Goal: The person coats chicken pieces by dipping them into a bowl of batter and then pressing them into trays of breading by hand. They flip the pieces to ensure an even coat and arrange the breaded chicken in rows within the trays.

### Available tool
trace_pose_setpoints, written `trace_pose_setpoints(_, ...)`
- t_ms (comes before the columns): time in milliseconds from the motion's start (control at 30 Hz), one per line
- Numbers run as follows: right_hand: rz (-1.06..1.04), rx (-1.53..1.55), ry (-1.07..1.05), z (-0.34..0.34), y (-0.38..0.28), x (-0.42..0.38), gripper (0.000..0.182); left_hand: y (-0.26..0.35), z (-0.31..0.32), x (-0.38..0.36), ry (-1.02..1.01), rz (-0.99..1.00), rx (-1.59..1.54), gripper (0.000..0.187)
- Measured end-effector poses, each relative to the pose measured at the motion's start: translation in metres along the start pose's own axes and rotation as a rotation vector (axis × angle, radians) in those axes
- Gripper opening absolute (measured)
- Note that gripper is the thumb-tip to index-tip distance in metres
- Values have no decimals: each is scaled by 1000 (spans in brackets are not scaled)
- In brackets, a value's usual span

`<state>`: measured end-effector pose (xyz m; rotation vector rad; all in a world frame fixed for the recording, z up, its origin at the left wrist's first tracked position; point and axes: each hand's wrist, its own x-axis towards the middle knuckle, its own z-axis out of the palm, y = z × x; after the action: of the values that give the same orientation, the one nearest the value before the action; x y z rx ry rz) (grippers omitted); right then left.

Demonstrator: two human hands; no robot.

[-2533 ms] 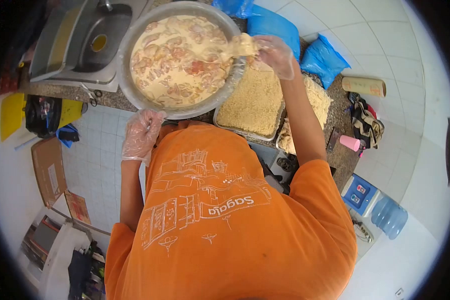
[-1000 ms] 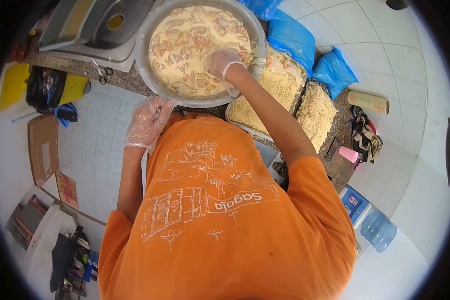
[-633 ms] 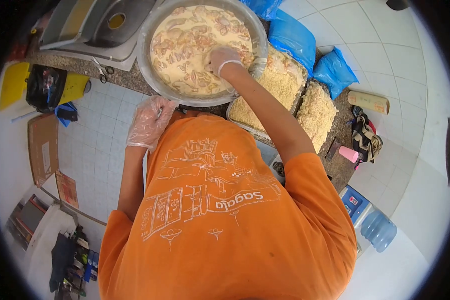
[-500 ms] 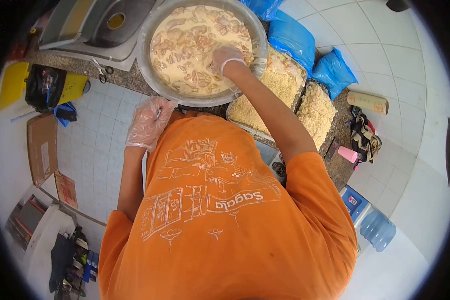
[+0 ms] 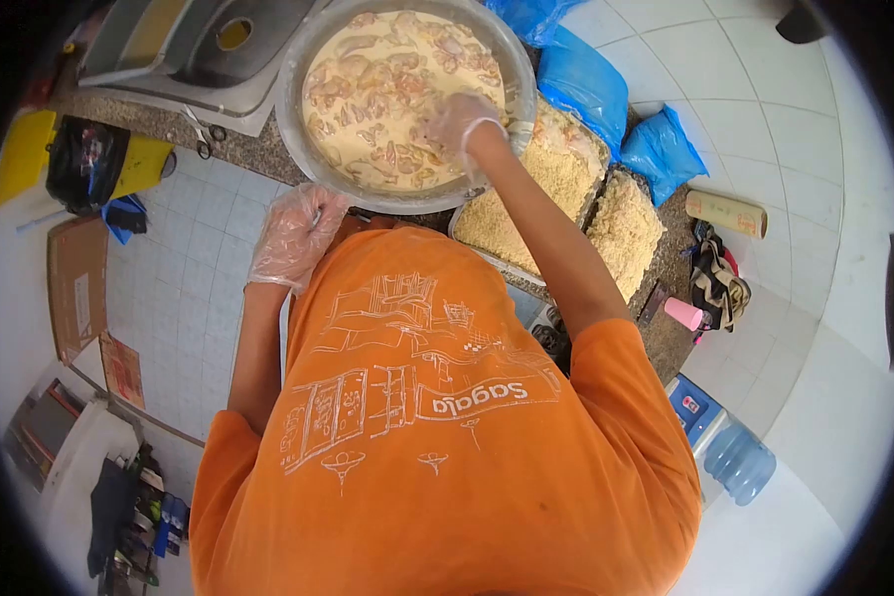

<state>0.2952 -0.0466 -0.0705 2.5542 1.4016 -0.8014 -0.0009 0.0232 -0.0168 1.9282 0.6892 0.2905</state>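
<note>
A wide metal basin [image 5: 290,119] holds raw chicken pieces [image 5: 377,84] in a creamy pale liquid. Over its right part is my right hand [image 5: 470,127] in a clear plastic glove, fingers pointing down into the mixture; blur and the glove hide whether they grip a piece. My left hand [image 5: 296,238], also gloved, is closed with curled fingers at the basin's near left rim; what it holds, if anything, is hidden. Right of the basin, under my right forearm, lies a tray of pale crumbly coating [image 5: 507,223]. Beside it is a second heap of coated pieces [image 5: 626,233].
Blue plastic bags [image 5: 581,79] lie behind the trays. A metal sink [image 5: 233,50] and scissors [image 5: 201,134] are to the left. On the right are a pink cup [image 5: 682,313], a roll of film [image 5: 727,213] and a bag [image 5: 717,278]. A water bottle [image 5: 740,462] stands lower right.
My right hand has moved slightly right and toward the basin's near right rim, rising a little out of the mixture. My left hand stays at the rim.
</note>
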Motion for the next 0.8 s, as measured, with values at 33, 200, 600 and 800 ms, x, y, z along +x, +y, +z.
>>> trace_pose_setpoints(33, 28, 64, -44, -2, 7, -1, 40, -3, 1, 0, -20, -14, 6, 30)
trace_pose_setpoints(200, -71, 393, -16, 20, 44, -4, 43, -1, 10, 15, -41, -110, 26, 35)
trace_pose_setpoints(600, -212, 1132, 366, 12, -7, -70, 26, 36, 60, 82, -92, -569, -567, 34)
trace_pose_setpoints(800, -75, 1665, 296, 13, -10, -83, 29, 39, 61, 89, -4, -587, -718, 22)
